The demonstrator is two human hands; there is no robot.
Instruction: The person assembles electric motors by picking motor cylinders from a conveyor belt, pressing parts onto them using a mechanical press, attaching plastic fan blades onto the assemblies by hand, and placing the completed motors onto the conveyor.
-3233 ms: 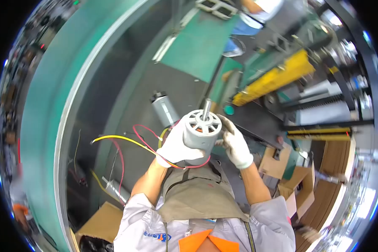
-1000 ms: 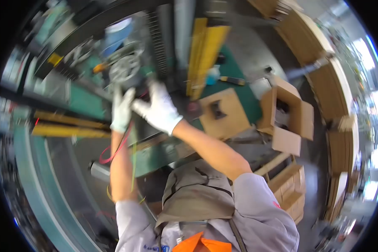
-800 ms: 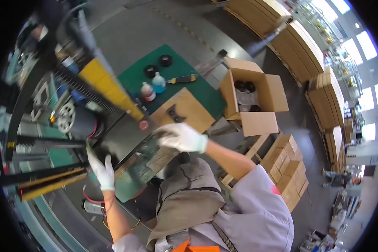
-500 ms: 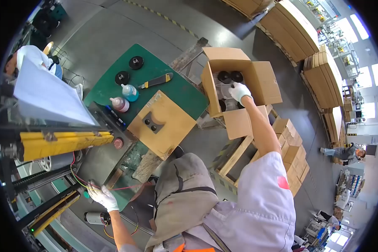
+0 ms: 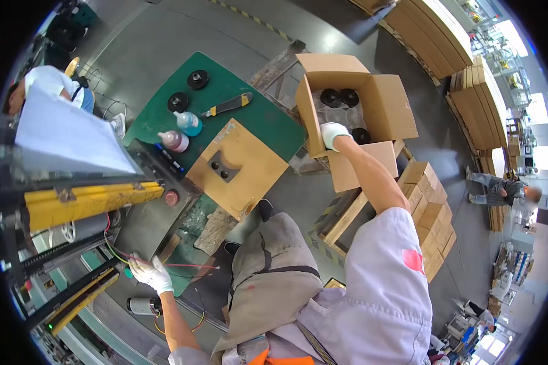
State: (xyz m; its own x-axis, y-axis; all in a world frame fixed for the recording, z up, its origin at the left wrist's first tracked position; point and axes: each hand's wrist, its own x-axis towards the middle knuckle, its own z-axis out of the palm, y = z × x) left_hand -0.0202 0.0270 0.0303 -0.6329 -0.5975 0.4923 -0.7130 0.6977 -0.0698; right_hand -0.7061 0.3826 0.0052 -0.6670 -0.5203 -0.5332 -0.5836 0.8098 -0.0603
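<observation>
The green worktop (image 5: 277, 125) stands at an angle. Directly on it lie two black discs (image 5: 198, 79), side by side near the far edge, and a knife (image 5: 228, 105). A blue bottle (image 5: 190, 125) stands just beside a pink bottle (image 5: 175, 142). A brown board (image 5: 252, 167) lies flat across the near edge, partly overhanging it, with a grey plate (image 5: 223, 166) on top. The open box (image 5: 393, 109) carries clear plastic (image 5: 346, 115) and at least three dark discs (image 5: 330, 98). Cardboard stacks (image 5: 429, 42) stand on pallets on the grey floor (image 5: 164, 36).
</observation>
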